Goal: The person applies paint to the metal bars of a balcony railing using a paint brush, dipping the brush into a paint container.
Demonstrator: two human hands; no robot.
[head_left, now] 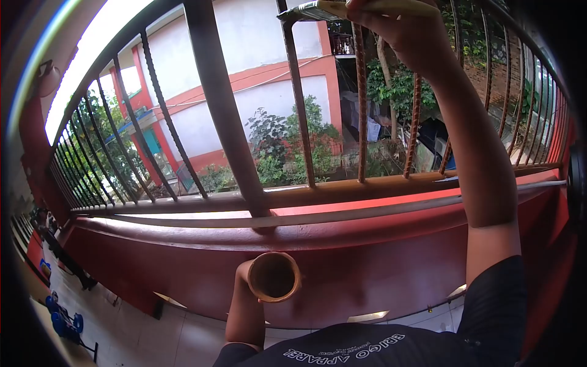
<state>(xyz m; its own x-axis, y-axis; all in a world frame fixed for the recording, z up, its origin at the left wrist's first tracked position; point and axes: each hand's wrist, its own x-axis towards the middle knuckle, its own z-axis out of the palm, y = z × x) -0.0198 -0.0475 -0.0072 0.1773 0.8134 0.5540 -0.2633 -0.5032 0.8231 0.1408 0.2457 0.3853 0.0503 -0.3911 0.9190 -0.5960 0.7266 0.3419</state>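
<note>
My left hand (244,271) is wrapped round a round, open-topped brown cup (274,254), low in front of my chest. The cup is seen from above, and its inside looks dark brown. My right arm reaches up to the top of the view, where my right hand (406,30) grips the pale handle of a paintbrush (315,10), partly cut off by the frame edge. The brush points left, and its dark tip overlaps an upright bar of the metal railing (295,79). Part of the bars shows a rusty brown, ridged surface.
A thick post (223,104) stands left of the brush. Below the bars runs a horizontal rail (342,191) above a red low wall (367,275). Blue-and-black equipment (64,321) sits on the tiled floor at lower left. Beyond the railing are plants (275,140) and a white-and-red building (263,55).
</note>
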